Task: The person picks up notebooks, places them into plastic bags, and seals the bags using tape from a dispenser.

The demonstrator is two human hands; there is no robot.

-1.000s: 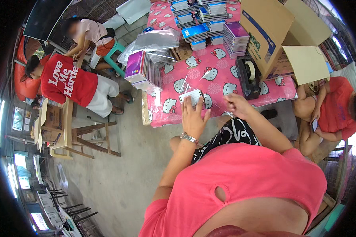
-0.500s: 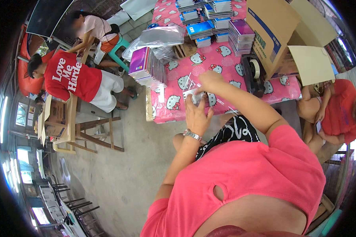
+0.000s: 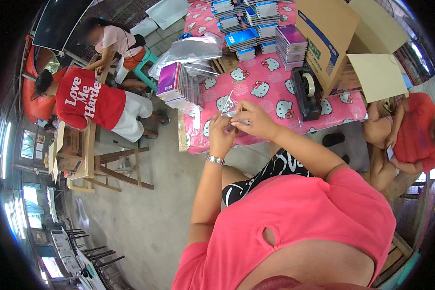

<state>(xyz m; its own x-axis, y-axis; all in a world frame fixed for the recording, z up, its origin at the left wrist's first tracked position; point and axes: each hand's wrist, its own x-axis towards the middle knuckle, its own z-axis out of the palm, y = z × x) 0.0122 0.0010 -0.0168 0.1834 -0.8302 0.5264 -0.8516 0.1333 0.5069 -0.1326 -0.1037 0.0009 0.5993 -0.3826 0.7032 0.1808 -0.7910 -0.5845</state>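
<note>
Over the near edge of the pink table, my left hand (image 3: 222, 133) and my right hand (image 3: 253, 120) meet, fingertips almost touching. Both are closed in a pinch on a small piece of clear plastic film (image 3: 230, 112), with thin shiny strips sticking up beyond the fingers. Most of it is covered by my fingers, so its full shape cannot be seen. Left of my hands stands a leaning stack of spiral notebooks (image 3: 180, 88) with purple covers. To the right, a black tape dispenser (image 3: 306, 96) holds a roll of tape.
Blue spiral notebooks (image 3: 242, 38) and a purple notebook stack (image 3: 291, 44) occupy the table's far part, near clear plastic sleeves (image 3: 194, 50). An open cardboard box (image 3: 328, 50) stands right. A person in red (image 3: 413, 133) sits beyond it; two others work left near a wooden trestle (image 3: 123, 162).
My right hand has come down and left to meet my left hand, which has shifted left and lower. The clear plastic, spread out before, is now gathered between my fingers.
</note>
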